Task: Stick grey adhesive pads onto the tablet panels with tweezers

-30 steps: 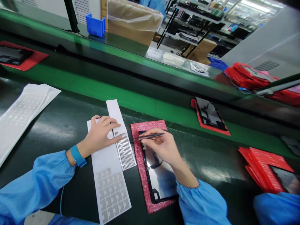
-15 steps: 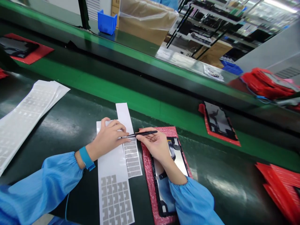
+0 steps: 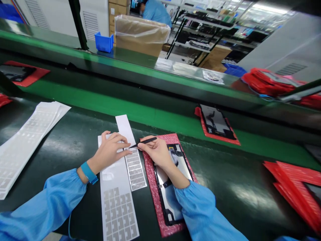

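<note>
My right hand (image 3: 158, 152) pinches a pair of black tweezers (image 3: 146, 141), their tips pointing left over a narrow white sheet (image 3: 123, 124) with rows of small silvery stickers. My left hand (image 3: 109, 150) lies over that sheet and a wider white sheet (image 3: 114, 177) under it. Its thumb and index finger are apart, one on each side of the tweezer tips; whether a tiny sticker is between them cannot be made out. Grey cut-out pads cover the wider sheet's lower part. Below my right forearm, a black-framed display panel (image 3: 172, 201) rests on pink bubble wrap (image 3: 152, 177).
A stack of white sheets (image 3: 27, 134) lies at left. On the green strip is another panel (image 3: 217, 122) on a red wrap. Red bubble-wrap pouches (image 3: 298, 187) lie at right. Beyond the ledge stand a blue bin (image 3: 104, 42), a carton (image 3: 140, 38) and a person in blue (image 3: 156, 13).
The view has shifted, so the bench items appear further left. The tweezers now slant more steeply, with their tips still beside my left fingertips. A person in blue shows more fully behind.
</note>
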